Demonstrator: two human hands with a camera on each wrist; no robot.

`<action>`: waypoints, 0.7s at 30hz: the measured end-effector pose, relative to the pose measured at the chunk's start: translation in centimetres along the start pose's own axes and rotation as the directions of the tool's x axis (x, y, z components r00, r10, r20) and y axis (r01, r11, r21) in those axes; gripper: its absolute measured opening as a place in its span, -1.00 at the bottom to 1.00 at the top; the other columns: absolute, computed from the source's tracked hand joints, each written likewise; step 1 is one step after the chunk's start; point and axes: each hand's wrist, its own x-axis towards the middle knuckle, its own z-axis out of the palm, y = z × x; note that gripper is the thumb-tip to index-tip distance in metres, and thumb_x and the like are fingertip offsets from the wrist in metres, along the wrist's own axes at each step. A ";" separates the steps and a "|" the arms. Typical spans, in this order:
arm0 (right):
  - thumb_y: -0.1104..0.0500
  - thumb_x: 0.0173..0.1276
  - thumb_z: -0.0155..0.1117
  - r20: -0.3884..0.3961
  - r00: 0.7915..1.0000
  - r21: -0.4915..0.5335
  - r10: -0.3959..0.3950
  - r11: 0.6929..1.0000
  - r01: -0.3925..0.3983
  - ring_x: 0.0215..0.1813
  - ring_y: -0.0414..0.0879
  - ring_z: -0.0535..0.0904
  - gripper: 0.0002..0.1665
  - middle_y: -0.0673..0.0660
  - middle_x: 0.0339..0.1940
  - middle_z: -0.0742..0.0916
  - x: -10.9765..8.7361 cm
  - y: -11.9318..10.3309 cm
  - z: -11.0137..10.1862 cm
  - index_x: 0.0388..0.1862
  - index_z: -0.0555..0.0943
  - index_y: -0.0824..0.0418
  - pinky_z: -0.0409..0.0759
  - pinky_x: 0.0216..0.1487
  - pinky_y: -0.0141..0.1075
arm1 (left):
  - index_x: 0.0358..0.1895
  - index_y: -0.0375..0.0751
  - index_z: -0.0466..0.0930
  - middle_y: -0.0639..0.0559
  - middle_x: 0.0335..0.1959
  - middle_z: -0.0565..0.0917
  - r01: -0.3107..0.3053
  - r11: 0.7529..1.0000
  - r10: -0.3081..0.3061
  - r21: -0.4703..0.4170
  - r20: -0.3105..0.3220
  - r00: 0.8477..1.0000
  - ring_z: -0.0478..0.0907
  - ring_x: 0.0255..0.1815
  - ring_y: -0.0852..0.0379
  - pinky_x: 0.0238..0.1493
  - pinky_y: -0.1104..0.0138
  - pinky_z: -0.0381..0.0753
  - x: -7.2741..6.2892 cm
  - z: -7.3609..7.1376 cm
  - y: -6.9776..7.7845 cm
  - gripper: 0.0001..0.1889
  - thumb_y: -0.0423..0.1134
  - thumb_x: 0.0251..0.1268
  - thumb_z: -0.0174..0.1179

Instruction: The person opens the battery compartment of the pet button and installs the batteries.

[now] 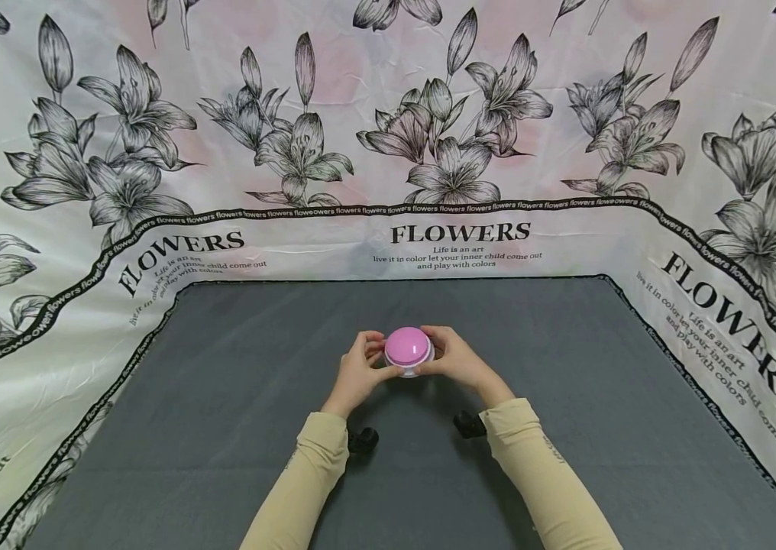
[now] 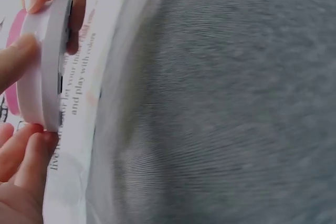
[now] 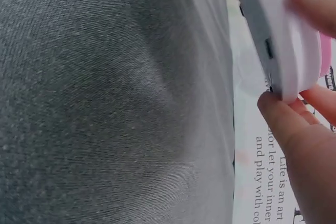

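Note:
Between both hands is a round white push button (image 1: 407, 346) with a glossy pink domed top, held over the dark grey cloth. My left hand (image 1: 357, 374) grips its left side, thumb low at the near rim and fingers round the far side. On the opposite side my right hand (image 1: 462, 363) pinches the rim in a matching way. In the left wrist view the white body (image 2: 32, 77) shows edge-on, pink face turned left. Small dark slots mark the flat underside of the button (image 3: 273, 45) in the right wrist view.
Dark grey cloth (image 1: 250, 367) covers the table. Behind and along the sides runs a white sheet (image 1: 319, 252) printed with lilies and "FLOWERS" lettering. A small black device (image 1: 363, 441) sits by the left wrist, and another black device (image 1: 469, 425) by the right wrist.

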 end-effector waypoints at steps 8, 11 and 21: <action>0.36 -0.07 0.52 -0.028 0.998 -0.156 0.063 0.985 -0.067 0.19 0.24 0.38 -0.12 0.41 0.12 0.40 -0.5 1.3 0.4 0.20 0.26 0.54 0.39 0.17 0.01 | 0.13 -0.41 0.32 -0.19 0.01 0.50 -0.029 0.994 0.030 0.105 -0.008 1.000 0.45 0.12 0.01 0.13 0.33 0.42 0.4 1.1 -2.8 -0.30 -0.38 -0.15 0.48; 0.33 -0.08 0.54 -0.032 0.996 -0.186 0.085 0.979 -0.090 0.17 0.22 0.41 -0.11 0.39 0.12 0.43 -0.6 1.8 0.5 0.20 0.29 0.52 0.41 0.15 0.01 | 0.11 -0.43 0.33 -0.20 -0.03 0.52 -0.025 0.993 0.026 0.117 -0.007 1.000 0.47 0.08 -0.01 0.12 0.31 0.44 0.4 1.2 -3.1 -0.31 -0.39 -0.16 0.48; 0.32 -0.06 0.52 0.012 0.999 -0.241 0.053 0.969 -0.049 0.11 0.21 0.45 -0.15 0.41 0.07 0.48 -0.5 2.8 0.6 0.18 0.31 0.56 0.42 0.13 0.04 | 0.07 -0.44 0.36 -0.22 -0.07 0.52 0.014 0.988 -0.013 0.153 -0.008 1.000 0.49 0.04 -0.04 0.10 0.29 0.46 0.3 1.5 -3.6 -0.34 -0.41 -0.17 0.48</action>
